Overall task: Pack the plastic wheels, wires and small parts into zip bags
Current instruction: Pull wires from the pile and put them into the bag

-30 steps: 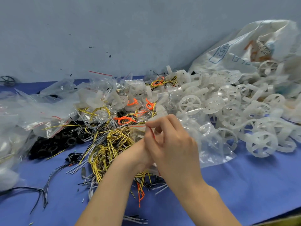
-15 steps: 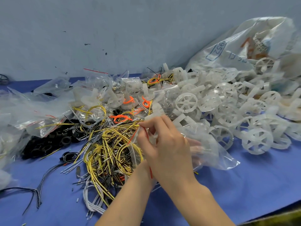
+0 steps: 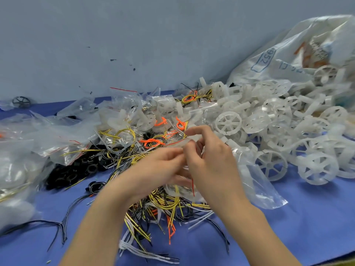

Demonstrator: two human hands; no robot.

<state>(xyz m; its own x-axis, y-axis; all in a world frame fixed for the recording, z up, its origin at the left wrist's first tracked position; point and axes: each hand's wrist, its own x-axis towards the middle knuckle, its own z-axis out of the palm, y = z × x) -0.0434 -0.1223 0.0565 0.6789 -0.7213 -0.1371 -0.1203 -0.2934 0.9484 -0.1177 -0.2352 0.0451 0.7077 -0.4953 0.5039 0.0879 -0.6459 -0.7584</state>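
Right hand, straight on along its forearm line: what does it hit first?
The right hand pinches the zip bag together with the left hand. Going on, away and leftward, it would probably meet the packed bags holding orange wires first, though depth is unclear.

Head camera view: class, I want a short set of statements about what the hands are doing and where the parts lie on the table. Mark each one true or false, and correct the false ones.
1. The left hand and the right hand both hold a clear zip bag. True.
2. The white wheels are piled to the left of the hands. False: they are piled to the right.
3. The black rings lie left of the yellow wires. True.
4. The table cover is red. False: it is blue.
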